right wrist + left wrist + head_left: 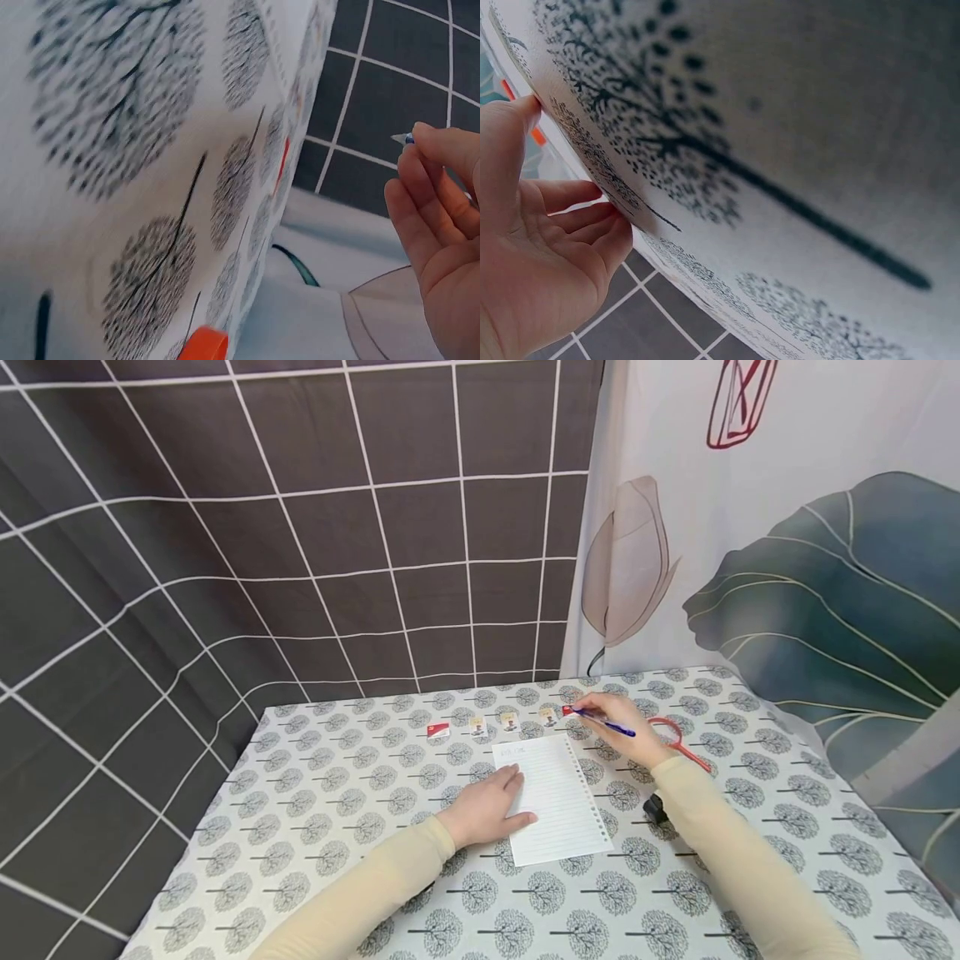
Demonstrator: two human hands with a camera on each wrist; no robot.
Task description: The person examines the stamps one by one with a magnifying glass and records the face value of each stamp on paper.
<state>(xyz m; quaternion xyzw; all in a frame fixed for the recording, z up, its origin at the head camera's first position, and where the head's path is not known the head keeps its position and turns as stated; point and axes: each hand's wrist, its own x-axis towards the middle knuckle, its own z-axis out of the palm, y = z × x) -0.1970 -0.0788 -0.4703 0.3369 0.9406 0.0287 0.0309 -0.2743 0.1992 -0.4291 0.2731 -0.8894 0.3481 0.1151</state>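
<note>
My left hand (pixel 487 810) rests on the left side of a lined sheet of paper (pixel 562 802) with punched holes along its right edge. Faint writing, too small to read, shows at the sheet's top. My right hand (pixel 624 733) pinches a blue pen (pixel 622 729), held above the table past the sheet's top right corner. In the right wrist view, the pen's tip (pixel 399 138) sticks out beyond thumb and forefinger. Just by that hand lies a red card (pixel 567 711), partly hidden. A row of small pictured cards (pixel 511 722) continues leftward to a red-and-white card (pixel 438 730).
A red-rimmed magnifying glass (pixel 693 757) lies right of my right hand. Beside the right sleeve is a black object (pixel 655 810), partly covered. The tree-print tablecloth (pixel 315 835) meets a dark checked curtain (pixel 420 527) at the back.
</note>
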